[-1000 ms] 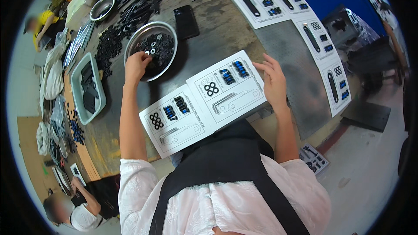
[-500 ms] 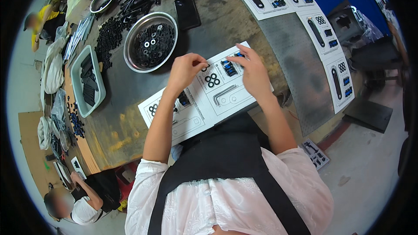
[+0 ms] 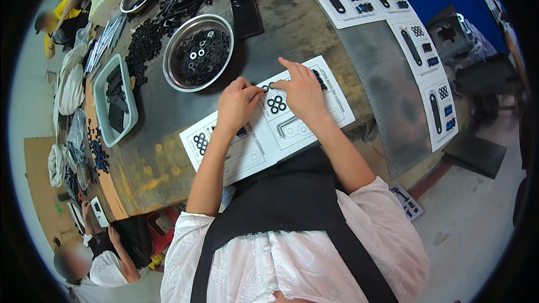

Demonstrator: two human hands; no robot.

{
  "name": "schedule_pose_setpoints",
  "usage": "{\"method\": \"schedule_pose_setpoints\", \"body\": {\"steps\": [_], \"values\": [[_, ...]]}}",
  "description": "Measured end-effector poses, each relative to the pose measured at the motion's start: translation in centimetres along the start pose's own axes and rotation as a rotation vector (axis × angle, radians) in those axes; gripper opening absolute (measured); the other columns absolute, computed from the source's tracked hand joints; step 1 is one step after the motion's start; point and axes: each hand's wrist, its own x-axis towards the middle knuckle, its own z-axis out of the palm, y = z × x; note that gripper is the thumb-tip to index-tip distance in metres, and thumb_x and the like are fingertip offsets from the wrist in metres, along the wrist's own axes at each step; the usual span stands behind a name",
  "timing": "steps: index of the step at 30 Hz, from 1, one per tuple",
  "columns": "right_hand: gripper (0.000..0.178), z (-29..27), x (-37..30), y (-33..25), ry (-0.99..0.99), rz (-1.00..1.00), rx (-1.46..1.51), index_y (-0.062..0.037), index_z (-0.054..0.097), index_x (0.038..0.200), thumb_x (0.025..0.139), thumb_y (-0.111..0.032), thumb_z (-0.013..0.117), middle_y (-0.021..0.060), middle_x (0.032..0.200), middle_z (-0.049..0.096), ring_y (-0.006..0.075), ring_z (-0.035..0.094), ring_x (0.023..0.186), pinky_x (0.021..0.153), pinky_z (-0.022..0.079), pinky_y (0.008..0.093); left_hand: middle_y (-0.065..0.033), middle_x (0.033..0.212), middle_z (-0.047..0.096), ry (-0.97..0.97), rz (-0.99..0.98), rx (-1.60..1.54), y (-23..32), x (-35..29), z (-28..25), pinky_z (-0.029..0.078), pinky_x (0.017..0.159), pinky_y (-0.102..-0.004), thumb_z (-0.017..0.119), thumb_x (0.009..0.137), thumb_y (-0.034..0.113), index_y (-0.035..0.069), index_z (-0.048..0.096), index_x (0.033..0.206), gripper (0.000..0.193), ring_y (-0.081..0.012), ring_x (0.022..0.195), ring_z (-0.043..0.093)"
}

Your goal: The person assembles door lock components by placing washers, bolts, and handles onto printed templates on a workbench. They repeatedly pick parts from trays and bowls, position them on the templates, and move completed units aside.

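My left hand (image 3: 237, 105) is pinched at the fingertips around a small black washer (image 3: 265, 88), at the upper part of a white printed card (image 3: 259, 134). My right hand (image 3: 305, 94) hovers over the same card with its fingers spread, one fingertip close beside that washer. Several black washers (image 3: 276, 104) lie grouped between the hands. Below them rest L-shaped hex keys (image 3: 287, 125). Blue-and-black bolts (image 3: 320, 78) sit at the card's right end, partly behind my right hand. Another washer group (image 3: 200, 143) lies on the left card, whose other parts my left forearm partly covers.
A steel bowl of washers (image 3: 225, 62) stands beyond my left hand, near a black phone (image 3: 247, 17). Further left is a pale green tray (image 3: 132, 113) with black parts. Filled cards (image 3: 418, 50) lie at the right. Another person (image 3: 106, 261) works at the lower left.
My right hand has moved left and down from the bolts to beside my left fingertips, uncovering bolts at the right end. My left hand stays near the same spot, still pinched.
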Motion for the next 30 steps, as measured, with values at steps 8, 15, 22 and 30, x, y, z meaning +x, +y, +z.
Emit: {"method": "schedule_pose_setpoints", "body": {"steps": [8, 15, 22, 30], "values": [[0.024, -0.4, 0.0, 0.1, -0.031, -0.011, -0.03, -0.0149, 0.081, 0.089, 0.076, -0.004, 0.065, 0.015, 0.138, 0.058, 0.0296, 0.053, 0.125, 0.104, 0.042, 0.039, -0.0041, 0.085, 0.059, 0.038, 0.081, 0.091, -0.3, -0.4, 0.4, 0.051, 0.072, -0.0376, 0.076, 0.082, 0.014, 0.019, 0.08, 0.097, 0.016, -0.0235, 0.082, 0.061], [0.023, -0.4, -0.6, 0.2, -0.06, 0.037, -0.002, -0.0145, 0.081, 0.088, 0.077, -0.004, 0.065, 0.0129, 0.139, 0.058, 0.03, 0.053, 0.126, 0.105, 0.041, 0.0391, -0.0027, 0.087, 0.06, 0.043, 0.1, 0.093, 0.0, -0.9, 0.7, 0.05, 0.074, -0.0375, 0.076, 0.082, 0.016, 0.02, 0.08, 0.098, 0.017, -0.0234, 0.083, 0.061], [0.024, -0.6, -0.7, -0.2, -0.094, 0.06, 0.039, -0.0153, 0.082, 0.087, 0.078, -0.003, 0.064, 0.0128, 0.139, 0.057, 0.0301, 0.052, 0.127, 0.105, 0.041, 0.0399, -0.0018, 0.087, 0.058, 0.019, 0.126, 0.161, 0.4, -1.3, 0.3, 0.048, 0.073, -0.0371, 0.075, 0.084, 0.019, 0.019, 0.079, 0.099, 0.016, -0.0228, 0.082, 0.059], [0.031, -0.8, -1.3, -0.1, -0.087, 0.079, 0.079, -0.0159, 0.081, 0.092, 0.077, 0.002, 0.062, 0.0105, 0.139, 0.058, 0.0286, 0.053, 0.126, 0.104, 0.043, 0.0395, -0.0025, 0.087, 0.059, 0.075, 0.125, 0.108, 1.0, -1.8, 0.4, 0.047, 0.074, -0.0376, 0.074, 0.085, 0.018, 0.017, 0.079, 0.096, 0.012, -0.0234, 0.084, 0.06]]}}
